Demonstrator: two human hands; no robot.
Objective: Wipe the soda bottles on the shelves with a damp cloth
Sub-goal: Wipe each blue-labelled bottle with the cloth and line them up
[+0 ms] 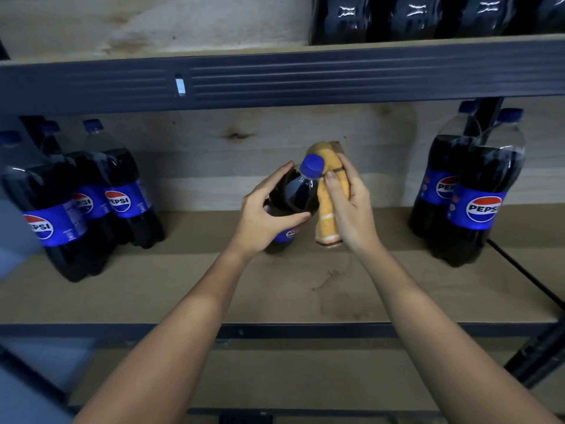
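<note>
I saw the soda bottle [298, 197] standing upright mid-shelf [275, 289], between my two hands. My left hand [269, 215] was wrapped around its dark shoulder, fingers curled over the far side and thumb across the near side. My right hand [351, 206] was closed on the orange cloth [328, 191], pressing it against the bottle's right side, just beside the blue cap [312, 166].

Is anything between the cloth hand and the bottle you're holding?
Nothing visible. The right hand presses the orange cloth straight against the side of the bottle, just below its blue cap, while the left hand grips the bottle's other side.
</note>
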